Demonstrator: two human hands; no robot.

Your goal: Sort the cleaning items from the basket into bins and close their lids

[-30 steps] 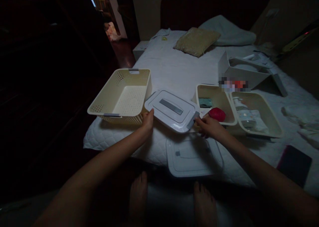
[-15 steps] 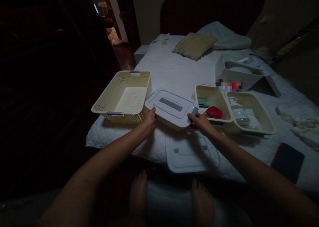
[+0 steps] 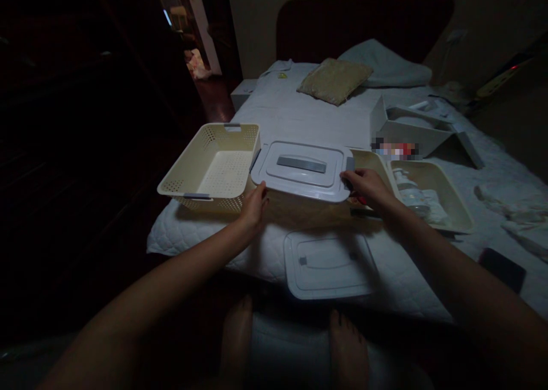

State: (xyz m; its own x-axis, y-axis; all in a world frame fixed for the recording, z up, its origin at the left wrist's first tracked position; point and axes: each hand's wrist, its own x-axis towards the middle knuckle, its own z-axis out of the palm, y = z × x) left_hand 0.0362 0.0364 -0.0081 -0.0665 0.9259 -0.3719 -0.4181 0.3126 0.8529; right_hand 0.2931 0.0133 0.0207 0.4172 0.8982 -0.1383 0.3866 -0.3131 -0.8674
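A pale storage box (image 3: 308, 204) with a white lid (image 3: 299, 180) and grey handle is between my two hands, over the near part of the bed. My left hand (image 3: 254, 207) holds its front left corner, thumb near the lid's rim. At the other end, my right hand (image 3: 369, 187) grips the right edge by the grey latch (image 3: 350, 164). The box's underside and some of my fingers are hidden. Just left stands a cream perforated basket (image 3: 226, 170). A second, loose lid (image 3: 327, 264) lies flat on the bed's edge below the box.
To the right are a cream bin (image 3: 372, 164), partly hidden behind the box, and another bin (image 3: 458, 210) with a pump bottle (image 3: 409, 190). A dark flat object (image 3: 500, 270) lies nearer. Beyond are a white tilted box (image 3: 411, 127) and a cushion (image 3: 334, 80) on the bed (image 3: 299, 116).
The lidded box has turned straighter and moved slightly away and to the right, now covering part of the nearer bin. My right hand has moved up and right with it; my left has barely shifted.
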